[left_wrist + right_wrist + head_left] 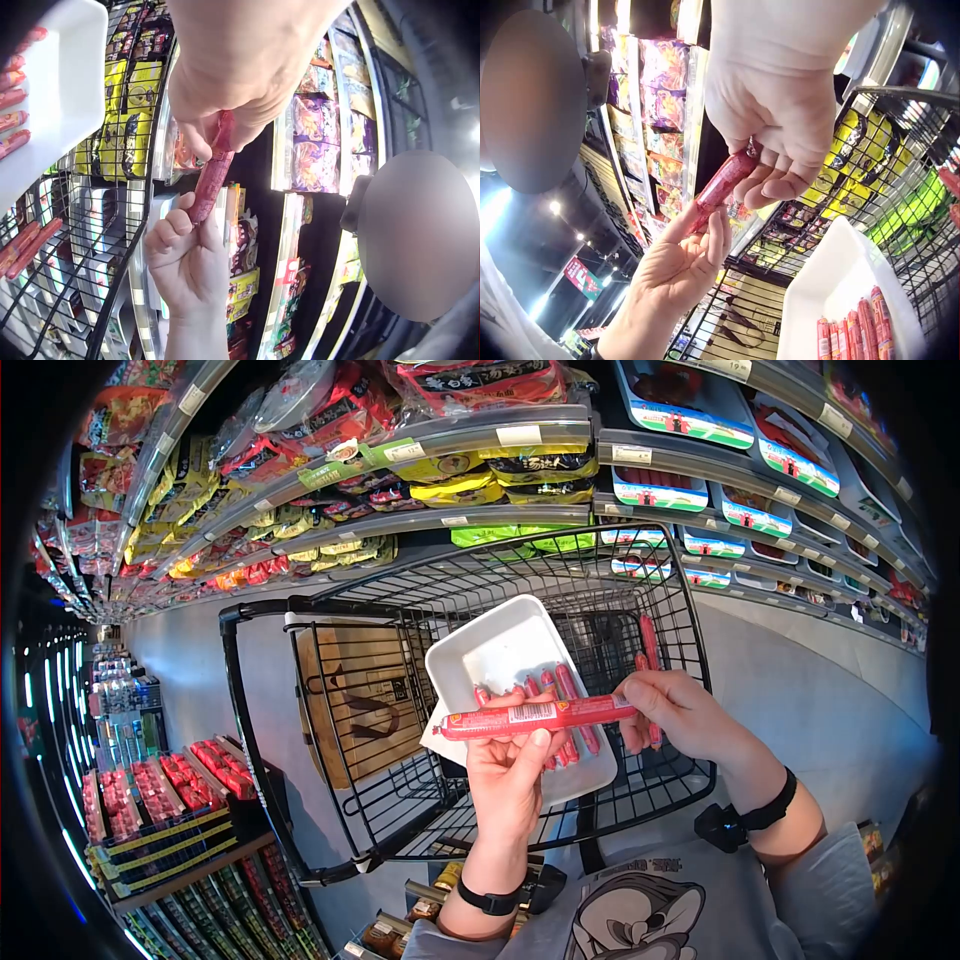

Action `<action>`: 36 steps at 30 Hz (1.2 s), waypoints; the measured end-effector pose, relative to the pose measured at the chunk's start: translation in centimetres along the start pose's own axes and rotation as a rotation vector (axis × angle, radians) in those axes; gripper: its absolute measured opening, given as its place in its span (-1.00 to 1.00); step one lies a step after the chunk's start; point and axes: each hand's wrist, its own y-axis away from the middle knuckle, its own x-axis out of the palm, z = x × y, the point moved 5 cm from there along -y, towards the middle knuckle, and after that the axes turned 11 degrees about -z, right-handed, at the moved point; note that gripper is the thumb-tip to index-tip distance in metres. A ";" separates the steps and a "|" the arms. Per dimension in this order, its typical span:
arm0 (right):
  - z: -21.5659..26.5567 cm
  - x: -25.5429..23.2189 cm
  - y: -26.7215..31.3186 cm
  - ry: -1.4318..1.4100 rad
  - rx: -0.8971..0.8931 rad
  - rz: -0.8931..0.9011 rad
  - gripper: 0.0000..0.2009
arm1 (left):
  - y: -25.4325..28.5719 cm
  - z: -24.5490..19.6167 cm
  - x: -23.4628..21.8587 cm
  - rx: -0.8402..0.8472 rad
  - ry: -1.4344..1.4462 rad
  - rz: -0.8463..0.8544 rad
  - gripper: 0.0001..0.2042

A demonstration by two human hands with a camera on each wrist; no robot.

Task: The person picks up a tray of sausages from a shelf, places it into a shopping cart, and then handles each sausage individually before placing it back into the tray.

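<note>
A red-wrapped sausage [590, 710] with a barcode label lies lengthwise between both hands above the shopping cart. My left hand [505, 785] holds it near one end, thumb in front and fingers behind. The thumb and fingers of my right hand [675, 712] pinch the other end; the right wrist view shows a crimped tip of the sausage [727, 180] by that palm. Below the hands, a white tray [475, 650] sits tilted in the cart, with several similar sausages [866, 330] side by side inside. More red sausages [30, 247] are beside the tray, partly behind the right hand.
The black wire cart [300, 605] surrounds the tray and carries a brown paper bag [330, 710]. Shelves of bagged noodles [455, 490] and packaged trays [755, 510] stand beyond it. A stand of red packages [165, 795] is at the left.
</note>
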 end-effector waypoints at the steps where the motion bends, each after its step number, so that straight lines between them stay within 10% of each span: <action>1: 0.0 0.0 0.0 0.000 -0.007 0.000 -0.62 | 0.0 0.0 0.0 -0.003 0.010 0.006 -0.63; 33: -0.9 0.4 -1.0 0.007 -0.024 -0.001 -0.77 | -0.3 -0.1 -0.7 0.023 0.004 0.020 -0.69; 36: -0.3 2.2 -1.5 0.144 -0.351 -0.073 -0.82 | -1.2 0.5 -1.5 -0.033 -0.094 -0.067 -0.71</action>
